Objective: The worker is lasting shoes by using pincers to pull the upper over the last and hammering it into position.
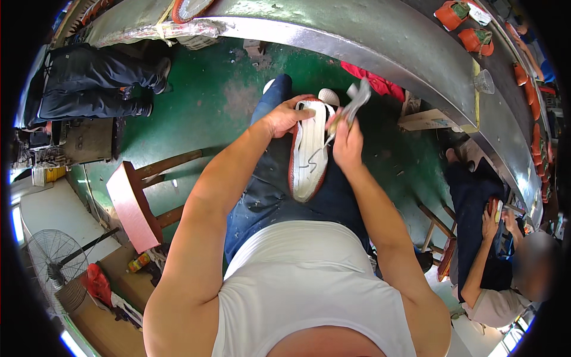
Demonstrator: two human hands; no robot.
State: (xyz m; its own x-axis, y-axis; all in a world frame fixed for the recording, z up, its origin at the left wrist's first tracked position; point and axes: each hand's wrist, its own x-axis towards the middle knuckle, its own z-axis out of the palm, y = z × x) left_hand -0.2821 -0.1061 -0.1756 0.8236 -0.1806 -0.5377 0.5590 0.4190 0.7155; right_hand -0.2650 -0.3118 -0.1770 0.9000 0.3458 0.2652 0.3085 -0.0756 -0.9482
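Across my lap lies a shoe (310,156), its pale underside up and a reddish-brown edge around it. A dark, curly strand or mark shows on its near half. My left hand (288,118) grips the far end of the shoe, thumb on the underside and fingers around the side. Beside the shoe's right edge, my right hand (347,140) is closed around a silvery metal hand tool (357,101). Motion blurs the tool's far end, so its exact kind is unclear. A thin metal part of it points down toward the shoe.
A long metal-topped bench (357,30) curves across the far side, with orange shoe pieces (476,41) at right. Red cloth (375,80) hangs below it. A wooden stool (134,205) and a fan (56,256) stand left. At right sits another person (482,238), hands at work.
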